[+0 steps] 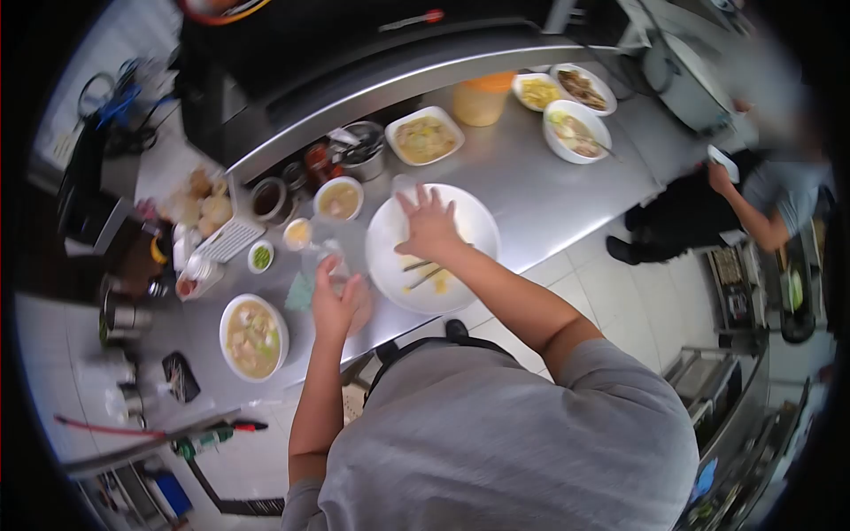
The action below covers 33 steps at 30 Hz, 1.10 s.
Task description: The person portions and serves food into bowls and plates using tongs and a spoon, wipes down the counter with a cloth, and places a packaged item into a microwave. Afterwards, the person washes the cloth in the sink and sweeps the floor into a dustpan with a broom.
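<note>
Now the right hand (432, 230) has fingers wide over the white bowl (481, 223); the left hand (336, 303), fingers parted, beside clear plastic (326, 251).

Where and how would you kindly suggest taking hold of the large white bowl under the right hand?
Probably take the bowl by opposite sides of its rim, one hand each, coming from the near side: it is wide and round, and sits near the edge of the counter.
</note>
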Each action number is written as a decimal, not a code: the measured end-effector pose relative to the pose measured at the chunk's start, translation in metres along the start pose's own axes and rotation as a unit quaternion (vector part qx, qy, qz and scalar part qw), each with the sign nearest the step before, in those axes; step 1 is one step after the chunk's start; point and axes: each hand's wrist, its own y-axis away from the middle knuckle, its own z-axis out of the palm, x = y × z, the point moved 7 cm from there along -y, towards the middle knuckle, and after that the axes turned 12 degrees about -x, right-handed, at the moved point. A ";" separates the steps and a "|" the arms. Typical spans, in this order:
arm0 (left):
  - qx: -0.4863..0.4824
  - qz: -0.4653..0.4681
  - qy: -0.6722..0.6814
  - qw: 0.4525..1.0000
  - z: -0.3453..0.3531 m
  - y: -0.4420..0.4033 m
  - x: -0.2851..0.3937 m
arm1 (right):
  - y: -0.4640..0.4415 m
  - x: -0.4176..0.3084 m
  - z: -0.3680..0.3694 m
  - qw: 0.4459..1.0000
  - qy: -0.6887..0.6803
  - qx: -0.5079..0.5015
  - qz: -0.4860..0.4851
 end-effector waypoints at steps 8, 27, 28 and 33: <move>-0.083 0.037 -0.213 0.973 0.017 0.002 0.022 | 0.003 0.022 -0.004 0.998 -0.059 -0.030 0.018; 0.178 -0.077 -0.209 0.958 -0.107 -0.016 -0.051 | 0.008 -0.012 -0.039 0.992 -0.032 -0.114 -0.040; 0.192 -0.120 -0.241 0.944 -0.131 -0.017 -0.079 | 0.003 -0.008 -0.028 0.992 -0.023 -0.118 -0.030; 0.214 -0.412 -0.179 0.867 -0.239 0.010 -0.218 | -0.001 0.003 -0.003 0.991 0.008 -0.129 -0.044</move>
